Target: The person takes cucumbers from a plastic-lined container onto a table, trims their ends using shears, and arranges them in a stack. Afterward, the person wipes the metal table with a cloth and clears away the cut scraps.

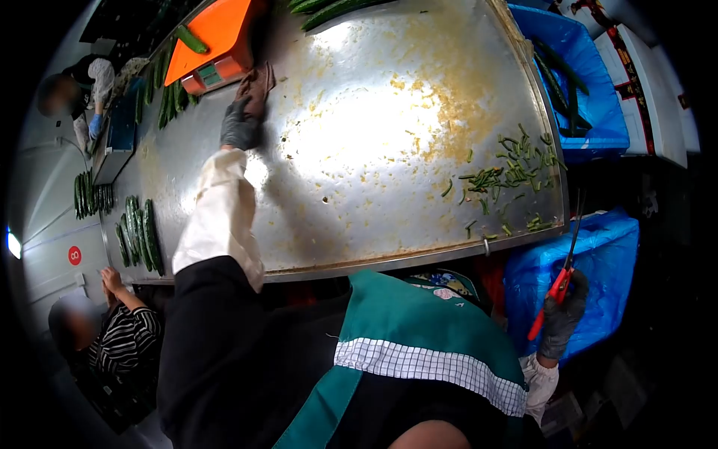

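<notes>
My left hand (239,126), in a dark glove, reaches far across the metal table (336,217) and grips a brown cloth (258,86) beside an orange-topped scale (221,45). One cucumber (192,40) lies on that scale. Low on the right, my right hand (565,318), also gloved, is closed on red-handled scissors (559,288) whose long blades point up, over a blue-lined bin (523,277). Green stem trimmings (508,168) are scattered at the table's right end, and yellowish residue smears the metal.
More cucumbers lie in a row (140,236) at the table's left and in a pile (336,9) at the far edge. A blue-lined crate (606,112) with cucumbers stands at the right, near a white box (651,90). Two people (123,340) are at the left.
</notes>
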`<state>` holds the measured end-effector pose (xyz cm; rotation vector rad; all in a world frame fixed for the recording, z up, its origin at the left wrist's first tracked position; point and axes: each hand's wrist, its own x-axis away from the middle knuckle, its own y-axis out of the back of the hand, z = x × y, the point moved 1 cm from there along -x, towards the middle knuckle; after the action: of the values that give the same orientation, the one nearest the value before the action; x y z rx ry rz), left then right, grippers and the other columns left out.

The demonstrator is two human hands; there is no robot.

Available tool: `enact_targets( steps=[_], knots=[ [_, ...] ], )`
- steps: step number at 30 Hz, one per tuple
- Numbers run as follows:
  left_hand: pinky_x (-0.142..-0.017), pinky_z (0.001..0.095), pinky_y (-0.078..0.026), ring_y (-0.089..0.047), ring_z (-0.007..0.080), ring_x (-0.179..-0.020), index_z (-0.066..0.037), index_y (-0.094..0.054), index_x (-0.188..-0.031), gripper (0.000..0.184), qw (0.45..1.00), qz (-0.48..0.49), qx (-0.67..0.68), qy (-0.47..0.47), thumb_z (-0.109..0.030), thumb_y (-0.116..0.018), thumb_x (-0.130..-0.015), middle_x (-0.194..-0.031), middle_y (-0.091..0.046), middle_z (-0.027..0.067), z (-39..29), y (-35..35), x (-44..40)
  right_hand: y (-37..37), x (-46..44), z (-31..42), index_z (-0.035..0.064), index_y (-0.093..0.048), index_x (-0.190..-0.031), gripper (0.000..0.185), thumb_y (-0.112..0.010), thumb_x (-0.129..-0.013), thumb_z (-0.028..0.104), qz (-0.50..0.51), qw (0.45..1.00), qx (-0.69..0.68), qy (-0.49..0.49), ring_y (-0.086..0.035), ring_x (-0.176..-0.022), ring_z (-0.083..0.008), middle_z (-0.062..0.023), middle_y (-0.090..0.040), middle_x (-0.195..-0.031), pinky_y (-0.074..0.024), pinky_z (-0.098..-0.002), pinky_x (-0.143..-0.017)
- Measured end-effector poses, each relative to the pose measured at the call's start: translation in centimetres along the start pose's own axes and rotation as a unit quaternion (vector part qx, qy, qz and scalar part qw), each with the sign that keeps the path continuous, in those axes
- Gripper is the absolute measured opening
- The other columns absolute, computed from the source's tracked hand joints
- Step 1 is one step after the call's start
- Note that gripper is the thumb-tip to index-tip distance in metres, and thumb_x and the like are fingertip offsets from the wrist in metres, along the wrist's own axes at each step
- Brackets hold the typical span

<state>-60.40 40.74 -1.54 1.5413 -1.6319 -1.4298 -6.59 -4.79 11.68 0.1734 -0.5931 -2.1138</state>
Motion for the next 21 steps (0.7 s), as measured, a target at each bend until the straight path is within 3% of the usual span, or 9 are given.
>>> enact_targets(
  steps=[3,5,6,10,12,14,16,19,21],
  knots=[
    [-0.078,0.0389,-0.045,-0.055,0.0353,-0.088,-0.016,-0.052,-0.112,0.043,0.994,0.003,0.046,-0.096,-0.012,-0.057,-0.070,-0.099,-0.057,0.0174,-6.6,-2.5,4.4,0.3,0.2,0.0,0.0019,-0.041,-0.116,0.065,-0.072,-0.069,0.036,-0.018,1.000,0.009,0.020,-0.046,-0.092,-0.0153,-0.0056,-0.046,-0.105,-0.0398,-0.0279,-0.080],
    [-0.072,0.0386,-0.047,-0.057,0.0325,-0.083,-0.014,-0.054,-0.108,0.040,0.989,0.066,0.132,-0.035,-0.004,-0.055,-0.070,-0.092,-0.059,0.0144,-16.1,-2.1,8.5,0.2,0.2,-1.3,0.0016,-0.042,-0.116,0.065,-0.072,-0.069,0.035,-0.026,0.999,0.007,0.030,-0.046,-0.095,-0.0162,-0.0059,-0.046,-0.106,-0.0386,-0.0289,-0.083],
    [-0.072,0.0379,-0.046,-0.057,0.0318,-0.082,-0.014,-0.056,-0.105,0.038,0.977,0.153,0.135,0.070,-0.002,-0.054,-0.069,-0.094,-0.058,0.0141,-21.0,-2.3,10.0,0.1,0.2,-1.7,0.0013,-0.042,-0.116,0.065,-0.072,-0.069,0.034,-0.041,0.999,0.009,0.032,-0.045,-0.097,-0.0171,-0.0062,-0.046,-0.107,-0.0374,-0.0299,-0.085],
    [-0.086,0.0337,-0.041,-0.053,0.0310,-0.094,-0.008,-0.054,-0.109,0.041,0.923,0.124,0.362,-0.049,-0.006,-0.057,-0.068,-0.102,-0.055,0.0138,-34.4,-2.9,13.3,-0.6,0.1,0.7,0.0022,-0.043,-0.116,0.062,-0.072,-0.069,0.031,-0.036,0.996,0.055,0.067,-0.045,-0.099,-0.0174,-0.0061,-0.046,-0.108,-0.0370,-0.0303,-0.086],
    [-0.084,0.0317,-0.042,-0.053,0.0258,-0.096,-0.007,-0.051,-0.113,0.044,0.918,0.160,0.362,0.001,-0.007,-0.058,-0.070,-0.103,-0.056,0.0118,-35.1,-2.1,11.5,-0.2,0.4,0.9,0.0028,-0.044,-0.116,0.060,-0.072,-0.069,0.029,-0.034,0.998,0.029,0.053,-0.046,-0.095,-0.0160,-0.0055,-0.046,-0.108,-0.0387,-0.0286,-0.082],
    [-0.083,0.0290,-0.043,-0.052,0.0204,-0.096,-0.006,-0.052,-0.108,0.034,0.794,0.100,0.593,0.085,-0.007,-0.057,-0.074,-0.104,-0.054,0.0089,-33.4,1.5,10.2,-0.1,0.4,0.2,0.0034,-0.044,-0.116,0.059,-0.072,-0.069,0.026,-0.028,0.999,0.001,0.039,-0.046,-0.091,-0.0146,-0.0049,-0.046,-0.107,-0.0403,-0.0270,-0.078],
    [-0.084,0.0276,-0.043,-0.050,0.0176,-0.097,-0.006,-0.048,-0.113,0.035,0.843,0.078,0.527,0.073,-0.011,-0.056,-0.079,-0.107,-0.054,0.0091,-28.7,6.6,9.0,0.5,0.3,-1.2,0.0043,-0.044,-0.116,0.057,-0.072,-0.069,0.022,-0.044,0.994,0.014,0.103,-0.046,-0.082,-0.0117,-0.0033,-0.046,-0.104,-0.0414,-0.0237,-0.070],
    [-0.084,0.0303,-0.044,-0.053,0.0197,-0.097,-0.002,-0.047,-0.115,0.039,0.932,0.044,0.345,0.102,-0.010,-0.055,-0.078,-0.108,-0.054,0.0118,-21.1,13.6,10.4,0.2,0.7,-0.7,0.0049,-0.045,-0.114,0.057,-0.074,-0.068,0.022,-0.035,0.997,-0.049,0.045,-0.045,-0.079,-0.0095,-0.0016,-0.045,-0.102,-0.0407,-0.0221,-0.068],
    [-0.086,0.0299,-0.042,-0.050,0.0182,-0.100,-0.002,-0.045,-0.119,0.043,0.943,0.072,0.268,0.182,-0.016,-0.055,-0.080,-0.109,-0.054,0.0093,-13.7,13.5,13.7,0.1,0.6,-0.3,0.0045,-0.047,-0.114,0.054,-0.072,-0.069,0.021,-0.026,0.997,-0.058,0.054,-0.047,-0.081,-0.0110,-0.0025,-0.047,-0.104,-0.0414,-0.0239,-0.069]
  ],
)
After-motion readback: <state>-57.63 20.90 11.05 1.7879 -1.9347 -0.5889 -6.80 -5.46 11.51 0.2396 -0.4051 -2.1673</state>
